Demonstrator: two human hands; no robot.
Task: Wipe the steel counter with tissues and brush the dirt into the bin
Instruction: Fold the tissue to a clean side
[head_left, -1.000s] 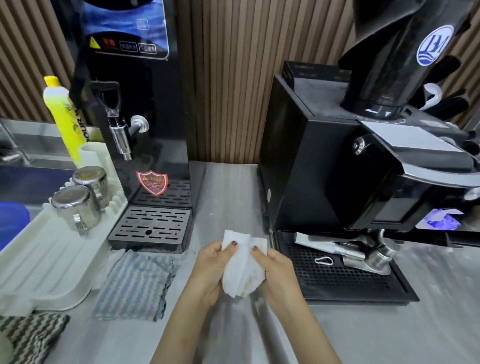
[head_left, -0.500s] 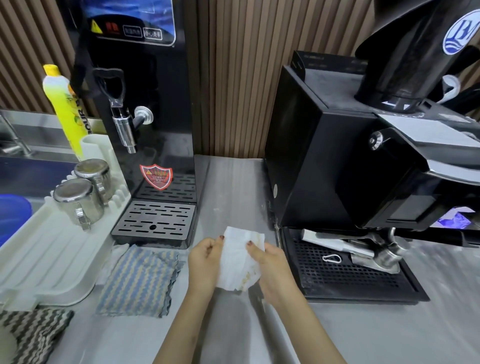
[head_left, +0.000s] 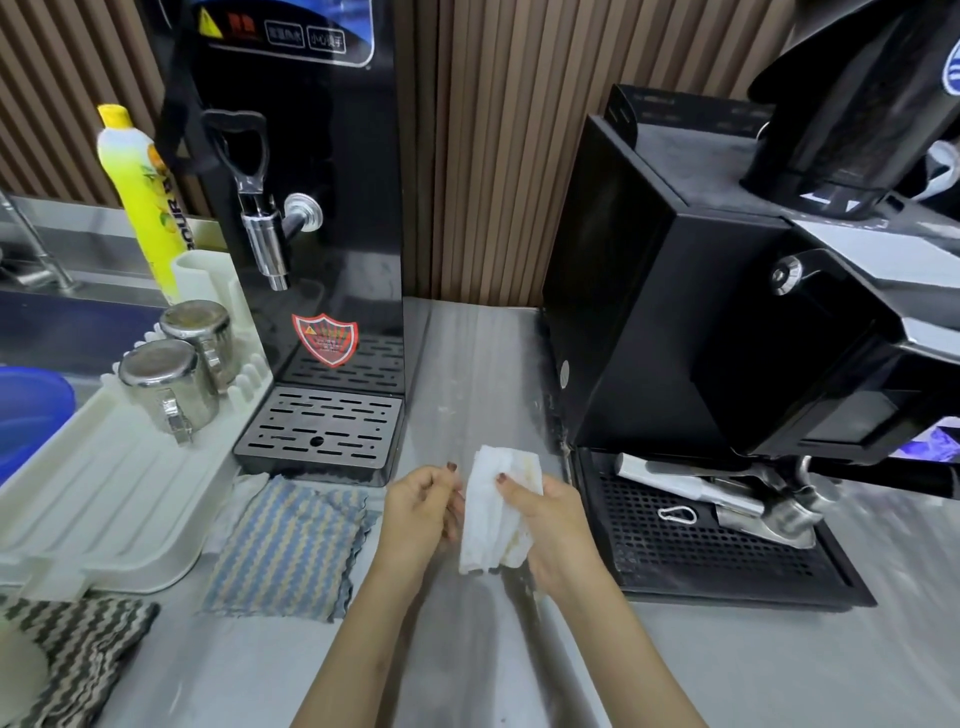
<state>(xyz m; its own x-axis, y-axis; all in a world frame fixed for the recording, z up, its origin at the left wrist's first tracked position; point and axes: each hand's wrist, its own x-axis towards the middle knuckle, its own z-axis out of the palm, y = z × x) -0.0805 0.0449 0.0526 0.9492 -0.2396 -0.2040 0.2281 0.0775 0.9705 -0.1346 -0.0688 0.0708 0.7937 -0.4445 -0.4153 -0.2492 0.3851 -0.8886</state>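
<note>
Holding: right hand (head_left: 551, 525) pinches the tissue (head_left: 491, 525), thumb on top.
Tissue: white, soft, crinkly, brown spots; over the shiny flat steel counter (head_left: 467, 374).
Left hand (head_left: 421, 512): at tissue's 9 o'clock, fingers loosely curled, holding nothing.
Change: it pinched the tissue before.

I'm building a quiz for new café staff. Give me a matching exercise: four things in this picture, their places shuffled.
1 tissue
2 steel cups
3 striped cloth
4 metal clip

A on the white rack
B on the coffee machine's black grid
C held by the right hand
D in front of the water dispenser's drip tray

Pairs: 1-C, 2-A, 3-D, 4-B
</note>
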